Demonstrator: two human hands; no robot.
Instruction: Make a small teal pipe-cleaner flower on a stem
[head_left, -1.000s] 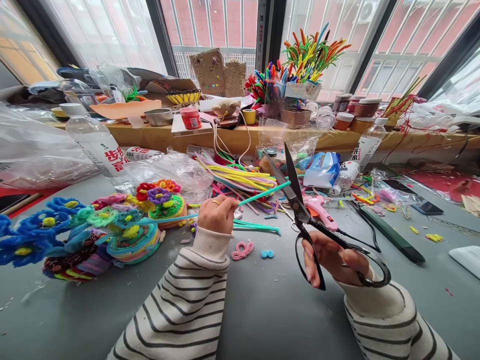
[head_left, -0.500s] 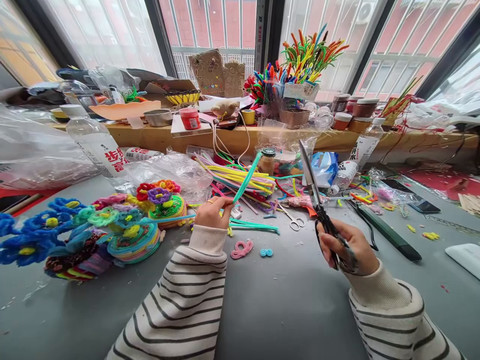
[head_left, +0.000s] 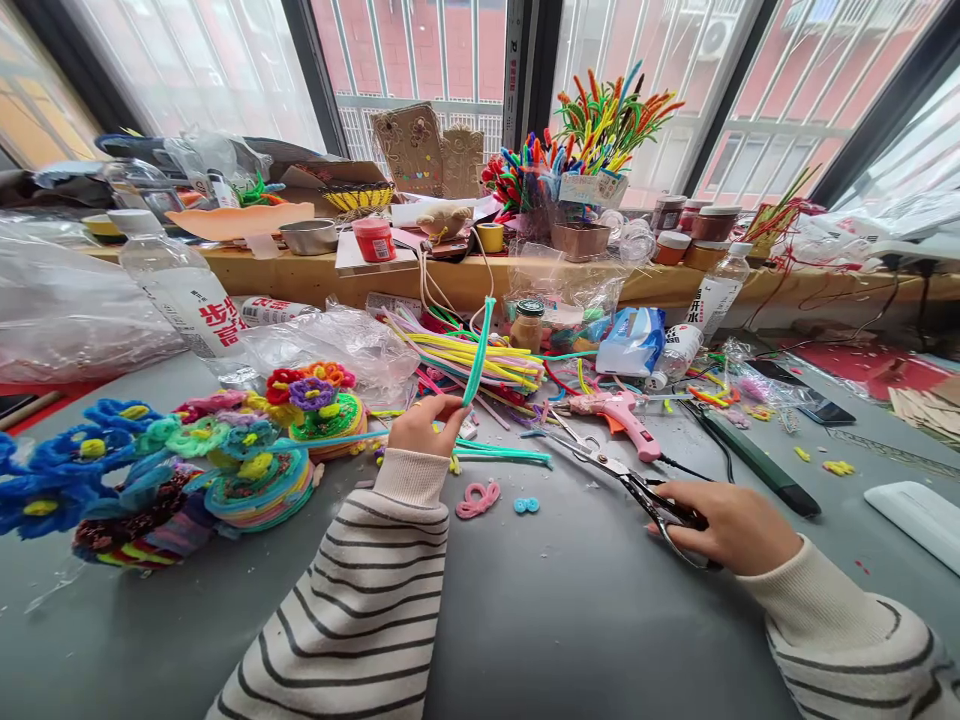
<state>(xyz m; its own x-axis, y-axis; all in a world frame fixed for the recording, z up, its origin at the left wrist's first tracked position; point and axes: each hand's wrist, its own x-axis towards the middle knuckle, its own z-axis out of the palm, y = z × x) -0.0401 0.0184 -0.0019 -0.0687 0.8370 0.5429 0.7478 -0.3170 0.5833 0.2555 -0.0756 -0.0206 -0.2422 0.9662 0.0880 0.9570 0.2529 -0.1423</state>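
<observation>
My left hand [head_left: 429,426] pinches a teal pipe cleaner [head_left: 478,353] that points up and slightly right over the grey table [head_left: 525,620]. My right hand [head_left: 731,524] is closed on the handles of large black scissors [head_left: 622,474], which lie low over the table with blades pointing left. More teal pipe cleaners [head_left: 506,455] lie between my hands. A pink loop [head_left: 479,498] and a small blue piece [head_left: 526,505] rest just in front of them.
Pipe-cleaner flowers and coiled mats [head_left: 187,460] sit at left. A heap of coloured pipe cleaners [head_left: 472,357], a pink glue gun [head_left: 619,412], small scissors, water bottles [head_left: 176,285] and plastic bags crowd the back. A wooden ledge [head_left: 465,275] holds jars and bunches of pipe cleaners.
My right hand has lowered the scissors from upright and open to flat near the table. My left hand turned the teal pipe cleaner from pointing right to pointing up.
</observation>
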